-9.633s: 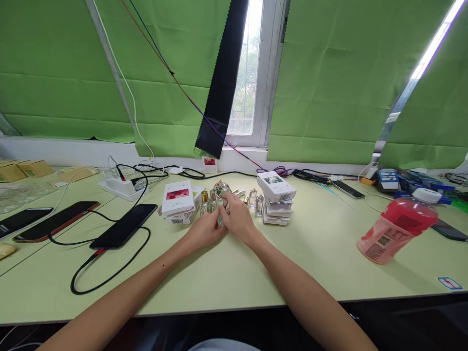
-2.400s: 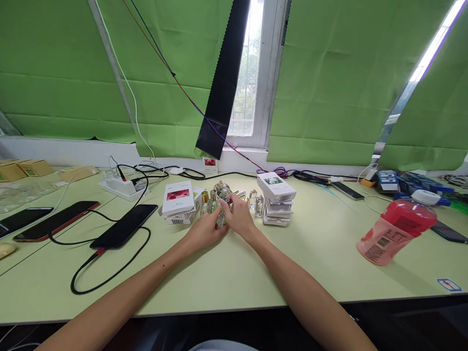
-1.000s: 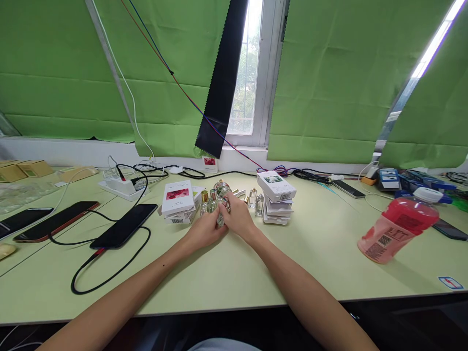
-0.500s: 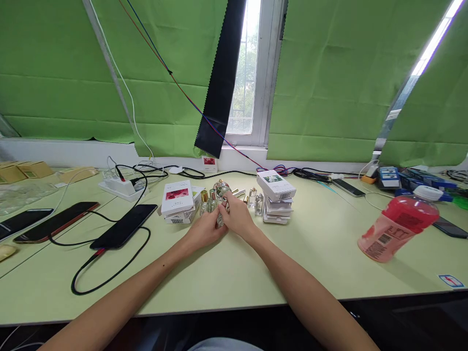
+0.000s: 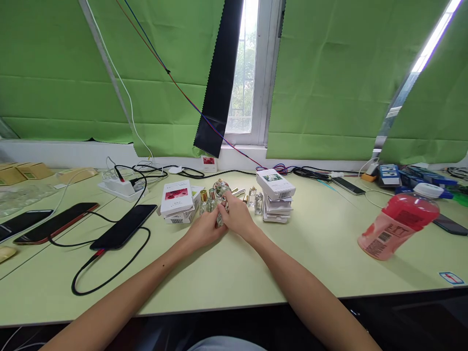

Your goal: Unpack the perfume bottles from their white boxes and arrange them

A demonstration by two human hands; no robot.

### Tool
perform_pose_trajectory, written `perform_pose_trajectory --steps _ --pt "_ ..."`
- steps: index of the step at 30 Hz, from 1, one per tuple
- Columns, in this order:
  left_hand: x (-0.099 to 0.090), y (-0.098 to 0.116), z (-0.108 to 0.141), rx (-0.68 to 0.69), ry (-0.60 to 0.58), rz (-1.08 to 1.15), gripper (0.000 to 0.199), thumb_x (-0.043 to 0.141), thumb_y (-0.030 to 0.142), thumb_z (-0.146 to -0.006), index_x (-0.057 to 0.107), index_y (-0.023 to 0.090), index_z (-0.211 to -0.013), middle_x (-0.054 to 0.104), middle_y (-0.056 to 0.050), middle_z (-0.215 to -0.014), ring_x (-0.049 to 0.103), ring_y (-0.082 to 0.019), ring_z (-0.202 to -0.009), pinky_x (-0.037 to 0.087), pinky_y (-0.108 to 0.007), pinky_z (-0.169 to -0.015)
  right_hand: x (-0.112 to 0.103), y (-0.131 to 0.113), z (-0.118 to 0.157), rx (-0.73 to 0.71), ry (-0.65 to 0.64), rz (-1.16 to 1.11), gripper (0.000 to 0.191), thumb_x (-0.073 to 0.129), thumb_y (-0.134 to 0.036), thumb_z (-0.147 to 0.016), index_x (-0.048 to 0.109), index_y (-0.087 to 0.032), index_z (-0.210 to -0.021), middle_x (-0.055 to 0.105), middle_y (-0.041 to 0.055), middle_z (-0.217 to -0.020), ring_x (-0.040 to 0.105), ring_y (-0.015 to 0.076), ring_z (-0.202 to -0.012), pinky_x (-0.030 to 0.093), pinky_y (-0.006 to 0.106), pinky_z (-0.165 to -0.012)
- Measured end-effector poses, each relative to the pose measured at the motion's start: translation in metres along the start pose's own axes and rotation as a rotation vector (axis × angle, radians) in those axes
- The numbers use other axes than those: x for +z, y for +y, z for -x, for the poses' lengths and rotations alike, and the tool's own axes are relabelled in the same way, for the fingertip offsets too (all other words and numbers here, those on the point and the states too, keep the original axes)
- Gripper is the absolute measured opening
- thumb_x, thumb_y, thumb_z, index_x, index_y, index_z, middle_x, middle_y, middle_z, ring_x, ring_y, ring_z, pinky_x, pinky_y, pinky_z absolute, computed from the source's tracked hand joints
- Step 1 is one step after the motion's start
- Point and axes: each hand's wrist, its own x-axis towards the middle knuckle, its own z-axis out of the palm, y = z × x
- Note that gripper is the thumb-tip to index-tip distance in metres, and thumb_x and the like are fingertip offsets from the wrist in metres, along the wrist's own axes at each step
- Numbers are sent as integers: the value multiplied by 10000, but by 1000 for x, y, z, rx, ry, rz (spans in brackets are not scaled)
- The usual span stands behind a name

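Observation:
Both hands meet at the middle of the table, around small clear glass perfume bottles. My left hand (image 5: 204, 230) is closed, its thumb against my right hand (image 5: 237, 214), whose fingers are also bent inward. A bit of a glass bottle (image 5: 220, 221) shows between them; the fingers hide most of it. Close by the left hand stand bottles with a gold cap (image 5: 204, 195) and a darker green-gold cap (image 5: 212, 194). An ornate, rounded glass bottle (image 5: 221, 185) rises just behind the fingers. To the right are more small bottles (image 5: 259, 204).
White boxes with a red picture (image 5: 178, 197) are piled left of the hands; another stack (image 5: 277, 209) stands right. A phone on a cable (image 5: 124, 226) lies at left, beside a power strip (image 5: 120, 187). A pink drink bottle (image 5: 398, 224) is at right.
The hands keep almost the same place and grip. The pink drink bottle at right tilts very slightly differently; the view has shifted a little.

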Motion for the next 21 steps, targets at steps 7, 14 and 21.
perform_pose_trajectory --steps 7,14,21 --pt "-2 3 2 -10 -3 -1 378 494 378 -855 556 163 -1160 646 -19 -681 574 -204 -611 310 -285 -557 0 0 0 4 1 9 27 482 -257 -975 473 -237 -991 661 42 -934 632 244 -837 433 321 -686" --pt "-2 3 2 -9 -2 -1 416 499 395 -863 547 160 -1203 651 -18 -694 566 -201 -613 316 -290 -557 -3 -3 0 15 -5 -4 26 492 -252 -963 470 -242 -969 660 40 -912 631 239 -817 433 316 -677" --pt "-2 3 2 7 1 -6 384 499 367 -860 549 160 -1180 640 -5 -671 567 -193 -606 311 -284 -559 -5 -4 1 15 -19 -5 34 491 -249 -970 479 -236 -1000 661 40 -930 631 240 -820 444 325 -693"
